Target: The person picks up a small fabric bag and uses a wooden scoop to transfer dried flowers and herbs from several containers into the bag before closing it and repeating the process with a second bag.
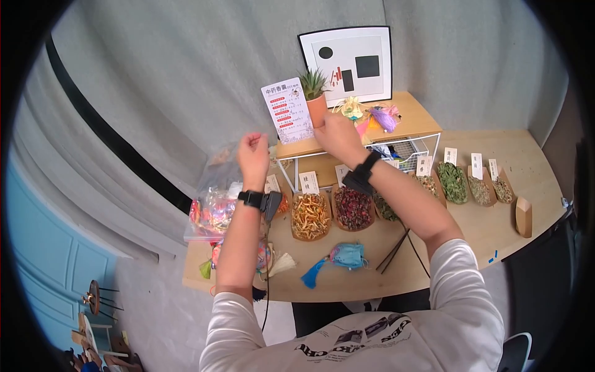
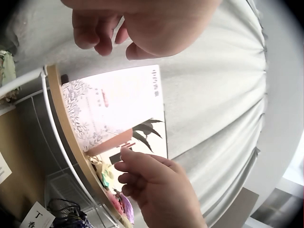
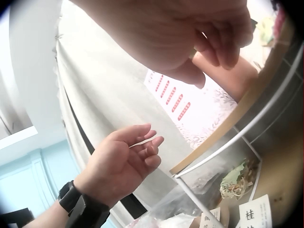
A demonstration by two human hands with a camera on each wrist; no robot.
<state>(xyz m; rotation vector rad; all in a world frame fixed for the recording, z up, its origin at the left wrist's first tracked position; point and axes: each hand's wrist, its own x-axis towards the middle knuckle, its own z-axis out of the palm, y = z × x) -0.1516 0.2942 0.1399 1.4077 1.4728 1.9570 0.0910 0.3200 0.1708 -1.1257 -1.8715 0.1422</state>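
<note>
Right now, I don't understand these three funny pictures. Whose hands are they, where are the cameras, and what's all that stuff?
There's no robot, just a person's two bare hands: left hand and right hand. The widest picture comes from a camera on the head, looking forward and down. The others come from wrist cameras, one on each arm.

On the wooden table are paper trays of dried herbs and flowers, labels and a blue tasselled sachet. The raised shelf bears a potted plant, a printed card and a framed picture.

The left hand is raised, holding nothing. The right hand is by the potted plant; it seems empty, but I can't tell whether it touches the pot.
</note>
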